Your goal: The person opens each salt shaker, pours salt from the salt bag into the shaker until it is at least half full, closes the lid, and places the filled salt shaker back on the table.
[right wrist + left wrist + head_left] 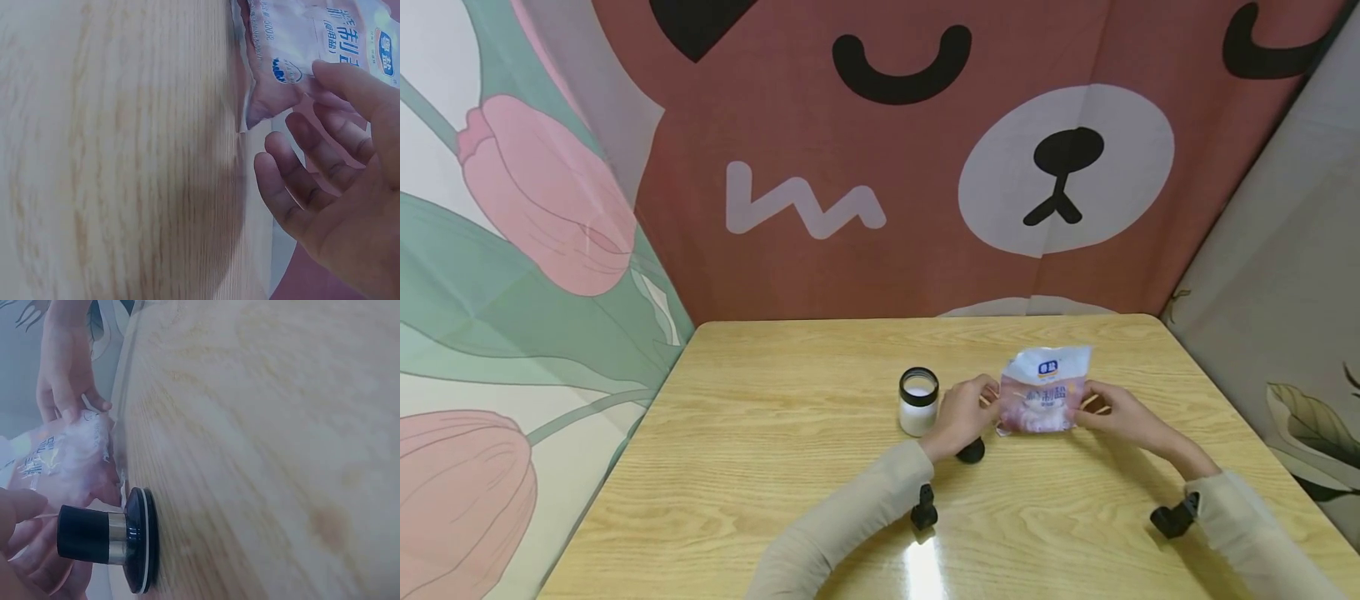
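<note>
A pink and white plastic bag of salt [1043, 396] stands upright on the table, its printed front towards me. My left hand [958, 415] pinches the bag's left edge. At the opposite edge my right hand [1122, 415] holds it, and in the right wrist view the thumb [350, 84] lies on the printed front with fingers behind. Left of the left hand stands a jar [918, 412] with a black rim and white contents. A black lid [972, 452] lies beside the left hand; in the left wrist view its knob [84, 534] with a silver collar points up from the disc.
The wooden table [760, 442] reaches back to a hanging cloth [917, 267] printed with a bear face. Patterned cloths [550, 350] hang at both sides. A small black device [925, 510] sits at the left wrist and another [1176, 517] at the right.
</note>
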A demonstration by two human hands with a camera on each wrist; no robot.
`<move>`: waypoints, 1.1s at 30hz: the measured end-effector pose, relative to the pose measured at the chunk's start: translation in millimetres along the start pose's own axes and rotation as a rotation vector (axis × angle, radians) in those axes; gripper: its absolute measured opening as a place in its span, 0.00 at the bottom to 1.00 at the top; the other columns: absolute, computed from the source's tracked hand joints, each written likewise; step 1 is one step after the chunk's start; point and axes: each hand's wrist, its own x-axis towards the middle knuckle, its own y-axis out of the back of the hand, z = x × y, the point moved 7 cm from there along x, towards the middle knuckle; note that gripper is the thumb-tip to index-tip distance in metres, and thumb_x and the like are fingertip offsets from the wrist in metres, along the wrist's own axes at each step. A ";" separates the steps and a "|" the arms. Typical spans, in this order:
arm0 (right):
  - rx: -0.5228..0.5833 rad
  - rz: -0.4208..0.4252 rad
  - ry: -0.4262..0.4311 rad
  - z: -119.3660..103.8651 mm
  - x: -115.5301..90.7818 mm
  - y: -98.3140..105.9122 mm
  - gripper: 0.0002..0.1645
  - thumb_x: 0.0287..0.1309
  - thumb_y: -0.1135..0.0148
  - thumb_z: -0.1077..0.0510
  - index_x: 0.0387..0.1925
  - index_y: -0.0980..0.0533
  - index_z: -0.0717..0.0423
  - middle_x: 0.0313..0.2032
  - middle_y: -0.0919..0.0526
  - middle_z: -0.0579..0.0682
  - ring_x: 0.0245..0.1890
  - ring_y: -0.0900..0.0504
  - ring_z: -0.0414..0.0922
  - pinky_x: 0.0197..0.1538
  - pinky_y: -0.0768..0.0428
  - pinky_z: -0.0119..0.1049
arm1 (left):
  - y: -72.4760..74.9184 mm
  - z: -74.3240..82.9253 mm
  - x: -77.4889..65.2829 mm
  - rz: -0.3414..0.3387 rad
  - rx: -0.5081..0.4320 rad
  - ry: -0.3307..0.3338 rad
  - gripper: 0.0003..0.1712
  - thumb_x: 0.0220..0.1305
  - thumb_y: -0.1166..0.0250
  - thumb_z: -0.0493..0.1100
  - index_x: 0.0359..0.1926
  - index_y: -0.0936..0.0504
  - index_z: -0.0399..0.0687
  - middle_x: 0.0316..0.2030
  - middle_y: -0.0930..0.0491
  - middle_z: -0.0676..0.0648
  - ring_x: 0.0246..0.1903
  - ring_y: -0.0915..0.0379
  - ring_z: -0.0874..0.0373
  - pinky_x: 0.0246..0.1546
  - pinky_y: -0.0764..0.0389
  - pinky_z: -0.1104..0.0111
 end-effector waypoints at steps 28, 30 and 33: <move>-0.035 0.009 0.098 4.8 5.4 -14.0 0.20 0.51 0.24 0.63 0.45 0.21 0.67 0.39 0.16 0.53 0.38 0.22 0.32 0.40 0.23 0.27 | -9.0 6.2 -3.7 -0.078 -0.069 -0.064 0.04 0.66 0.31 0.41 0.41 0.15 0.49 0.34 0.15 0.56 0.30 0.22 0.73 0.29 0.24 0.83; -0.028 -0.018 0.077 5.8 3.6 -13.0 0.14 0.54 0.26 0.63 0.40 0.21 0.65 0.34 0.17 0.50 0.34 0.22 0.34 0.35 0.23 0.29 | -8.7 5.3 -3.9 -0.081 -0.071 -0.060 0.06 0.65 0.31 0.41 0.43 0.15 0.48 0.35 0.16 0.56 0.30 0.22 0.73 0.29 0.24 0.83; -0.015 -0.052 0.035 7.1 1.4 -11.8 0.10 0.56 0.28 0.62 0.35 0.23 0.61 0.29 0.20 0.48 0.27 0.23 0.37 0.28 0.24 0.31 | -7.3 3.7 -4.4 -0.078 -0.065 -0.057 0.08 0.65 0.31 0.41 0.44 0.16 0.48 0.36 0.16 0.55 0.31 0.22 0.73 0.30 0.24 0.83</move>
